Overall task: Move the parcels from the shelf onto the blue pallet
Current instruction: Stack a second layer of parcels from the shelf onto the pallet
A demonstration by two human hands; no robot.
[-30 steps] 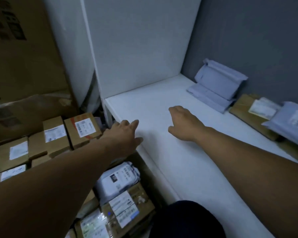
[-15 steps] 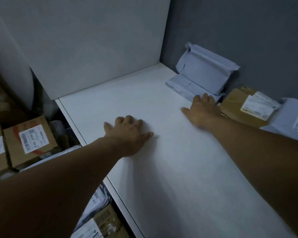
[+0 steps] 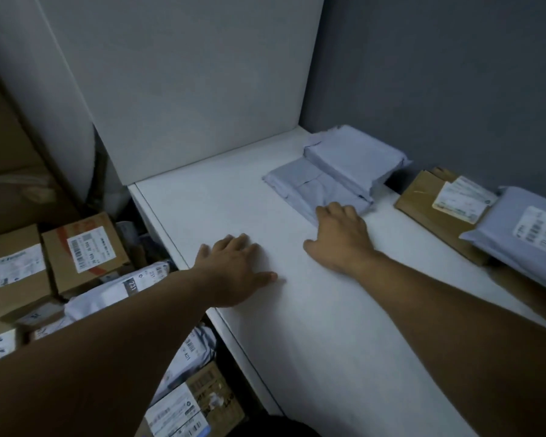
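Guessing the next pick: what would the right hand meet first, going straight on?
The right hand would meet the flat grey mailer first; its fingertips seem to be right at the near edge.

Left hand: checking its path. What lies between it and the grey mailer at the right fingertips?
Only bare white shelf, in the head view. The left hand rests flat on it; the right hand touches the near edge of the grey mailer.

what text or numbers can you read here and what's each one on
"231": dark tag on the grey mailer bag left of the shelf.
"01", first character unclear: lower mailer bag.
Labels on the cardboard boxes and the shelf parcels: too blurred to read.
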